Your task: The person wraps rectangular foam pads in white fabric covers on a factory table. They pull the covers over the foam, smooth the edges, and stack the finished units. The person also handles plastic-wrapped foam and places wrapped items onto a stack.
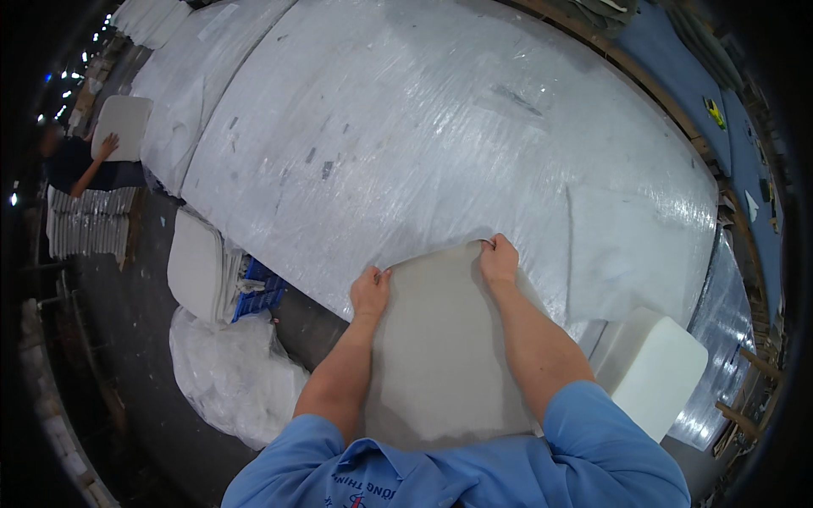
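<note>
A grey-beige fabric-covered cushion pad (449,347) lies in front of my chest, its far edge over the near side of a plastic-wrapped table. My left hand (370,293) grips the pad's far left corner, fingers curled round the edge. At the far right corner, my right hand (500,259) pinches the edge in the same way. The pad's near end reaches my shirt, and its underside is hidden. Just right of my right forearm stands a stack of white foam pads (648,364).
The wide table (440,110) is covered in shiny plastic film. To the left are upright pads (196,262) by a blue crate (258,288) and a bulging clear plastic bag (233,372). Far left, a co-worker (76,161) handles a beige pad (124,127). Blue-topped surfaces (669,68) run along the right.
</note>
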{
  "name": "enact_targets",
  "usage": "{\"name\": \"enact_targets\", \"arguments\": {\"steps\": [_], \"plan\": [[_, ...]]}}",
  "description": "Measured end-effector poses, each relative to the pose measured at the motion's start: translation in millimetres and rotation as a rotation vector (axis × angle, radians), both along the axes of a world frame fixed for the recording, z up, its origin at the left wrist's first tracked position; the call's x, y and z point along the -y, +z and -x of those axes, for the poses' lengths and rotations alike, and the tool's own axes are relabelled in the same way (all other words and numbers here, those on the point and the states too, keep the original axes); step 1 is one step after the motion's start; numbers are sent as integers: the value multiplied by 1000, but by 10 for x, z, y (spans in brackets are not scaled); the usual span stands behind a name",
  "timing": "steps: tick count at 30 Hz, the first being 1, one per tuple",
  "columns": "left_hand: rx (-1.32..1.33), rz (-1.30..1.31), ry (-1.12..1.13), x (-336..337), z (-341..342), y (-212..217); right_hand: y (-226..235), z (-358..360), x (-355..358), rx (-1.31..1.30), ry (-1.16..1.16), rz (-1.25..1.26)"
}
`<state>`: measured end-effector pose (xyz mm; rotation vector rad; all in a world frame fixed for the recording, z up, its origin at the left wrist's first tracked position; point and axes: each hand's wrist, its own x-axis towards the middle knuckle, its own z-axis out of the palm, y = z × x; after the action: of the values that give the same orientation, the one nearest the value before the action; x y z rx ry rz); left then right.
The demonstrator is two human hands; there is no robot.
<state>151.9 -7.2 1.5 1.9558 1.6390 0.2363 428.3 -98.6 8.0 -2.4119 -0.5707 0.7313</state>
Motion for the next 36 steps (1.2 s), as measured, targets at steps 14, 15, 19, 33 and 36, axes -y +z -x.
{"name": "enact_targets", "arguments": {"steps": [14, 15, 19, 33, 36], "plan": [[-91, 5, -32, 77, 17, -38, -175, 44, 80, 132, 78, -5], [-97, 24, -30, 61, -1, 22, -107, 25, 80, 166, 101, 9], [61, -105, -66, 142, 88, 352, 446, -101, 124, -381, 227, 35], [369, 666, -62, 593, 974, 945, 902, -712, 1241, -492, 703, 99], [630, 770, 97, 951, 1364, 1174, 1320, -707, 1449, -762, 480, -29]]}}
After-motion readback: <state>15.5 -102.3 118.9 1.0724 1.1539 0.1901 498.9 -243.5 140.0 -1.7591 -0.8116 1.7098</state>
